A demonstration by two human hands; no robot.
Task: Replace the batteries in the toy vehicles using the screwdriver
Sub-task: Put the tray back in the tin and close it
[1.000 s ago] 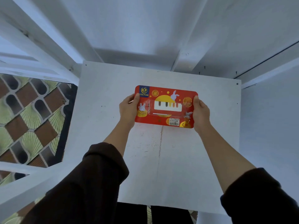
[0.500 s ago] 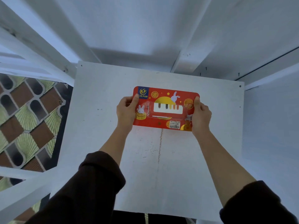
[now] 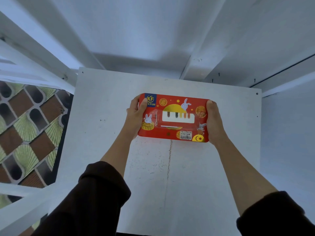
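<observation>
White walls and slanted white beams surround a pale square tabletop [image 3: 109, 150], which carries a faint dark seam down its middle and small specks. Above the far half of that tabletop a red package [image 3: 173, 117] is held flat and face-up, printed with rabbits, gold mooncakes, a blue logo corner and a clear window showing a row of small coloured pieces. At the package's near-left end the left hand [image 3: 135, 114] grips it, thumb curled over the printed face. At its right end the right hand [image 3: 214, 121] clasps the edge, thumb on top. Left of the tabletop lies brown-and-green patterned floor tiling [image 3: 29, 132].
</observation>
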